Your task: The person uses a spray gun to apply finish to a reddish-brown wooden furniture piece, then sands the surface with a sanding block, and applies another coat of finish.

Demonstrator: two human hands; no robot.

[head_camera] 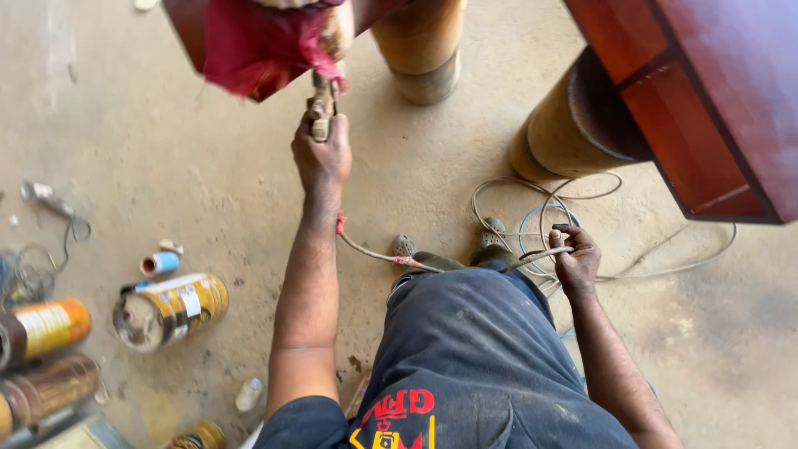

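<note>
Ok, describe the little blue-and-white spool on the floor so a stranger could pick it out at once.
Start at the cluster of cans lying on the concrete floor left of the person's left arm. Just above the big yellow-and-black can on its side lies the spool. It is far smaller than any can, light blue with a white end ringed in red.

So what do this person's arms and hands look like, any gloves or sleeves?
No gloves: the left hand and right hand are bare and dusty. Both forearms are uncovered; short dark navy sleeves end above the elbows, part of a dusty navy garment with red and yellow lettering.
</note>
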